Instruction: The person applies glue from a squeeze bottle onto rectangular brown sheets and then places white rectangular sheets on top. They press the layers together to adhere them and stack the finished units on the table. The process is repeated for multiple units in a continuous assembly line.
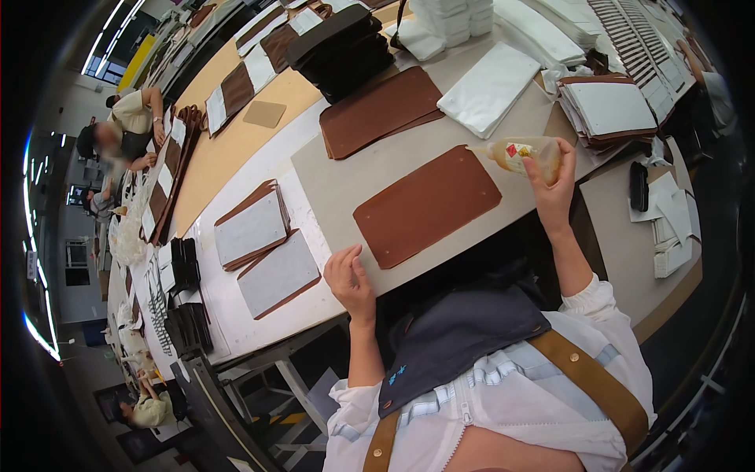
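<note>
A brown leather panel (pixel 427 206) lies before me on the grey board (pixel 322 185). My right hand (pixel 555 193) grips a clear squeeze bottle (pixel 511 156) of yellowish liquid. The bottle is tipped nearly level, its narrow nozzle pointing left at the panel's far right corner; whether it touches the leather I cannot tell. My left hand (pixel 351 282) is beside the panel's near left corner, fingers loosely bent and apart, with nothing visible in it. Small pale spots show near the panel's corners.
Beyond the panel are stacked brown leather panels (pixel 381 112), a black pile (pixel 340 51) and white sheets (pixel 489 88). Grey-faced brown pieces (pixel 253 226) lie left. At right stands a stack of white-and-brown pieces (pixel 609 108). A co-worker (pixel 135 126) is at the far left.
</note>
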Available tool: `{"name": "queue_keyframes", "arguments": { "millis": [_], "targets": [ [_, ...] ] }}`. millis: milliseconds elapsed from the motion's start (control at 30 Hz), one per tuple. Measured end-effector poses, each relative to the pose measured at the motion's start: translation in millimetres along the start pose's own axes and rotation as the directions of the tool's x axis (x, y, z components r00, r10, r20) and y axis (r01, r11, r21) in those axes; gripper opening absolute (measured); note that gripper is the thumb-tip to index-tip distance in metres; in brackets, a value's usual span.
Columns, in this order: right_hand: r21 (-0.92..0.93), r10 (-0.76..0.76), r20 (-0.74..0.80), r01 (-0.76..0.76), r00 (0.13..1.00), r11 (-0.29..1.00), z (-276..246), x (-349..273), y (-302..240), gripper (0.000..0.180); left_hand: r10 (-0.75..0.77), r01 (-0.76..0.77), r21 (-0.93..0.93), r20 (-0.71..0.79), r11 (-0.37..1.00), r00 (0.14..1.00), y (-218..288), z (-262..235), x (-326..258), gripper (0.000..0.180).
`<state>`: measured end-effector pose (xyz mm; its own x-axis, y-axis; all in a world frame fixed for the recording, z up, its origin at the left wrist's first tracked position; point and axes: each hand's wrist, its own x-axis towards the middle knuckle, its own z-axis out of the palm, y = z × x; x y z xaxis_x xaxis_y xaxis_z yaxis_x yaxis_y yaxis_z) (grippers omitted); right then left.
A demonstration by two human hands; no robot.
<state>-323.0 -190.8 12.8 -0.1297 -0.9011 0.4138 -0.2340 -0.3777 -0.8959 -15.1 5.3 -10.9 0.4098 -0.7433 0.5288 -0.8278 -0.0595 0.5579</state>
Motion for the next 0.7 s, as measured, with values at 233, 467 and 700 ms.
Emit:
{"name": "queue_keyframes", "arguments": {
  "millis": [233,467,700],
  "targets": [
    [-0.027,-0.06,0.038,0.061,0.998,0.998,-0.9,-0.1,-3.1,0.056,0.011,-0.011,0.03,0.001,0.999,1.0,1.6,0.3,0.7,0.019],
    [-0.049,-0.097,0.061,0.1,0.993,0.994,-0.5,-1.0,-5.2,0.057,0.023,-0.022,0.037,-0.023,0.999,0.999,-1.2,1.9,-0.8,0.018],
    [-0.029,-0.104,0.107,0.108,0.989,0.994,8.0,-7.4,-14.7,0.057,0.025,-0.024,0.042,-0.025,0.999,0.999,-3.4,2.2,-2.3,0.018]
  ]
}}
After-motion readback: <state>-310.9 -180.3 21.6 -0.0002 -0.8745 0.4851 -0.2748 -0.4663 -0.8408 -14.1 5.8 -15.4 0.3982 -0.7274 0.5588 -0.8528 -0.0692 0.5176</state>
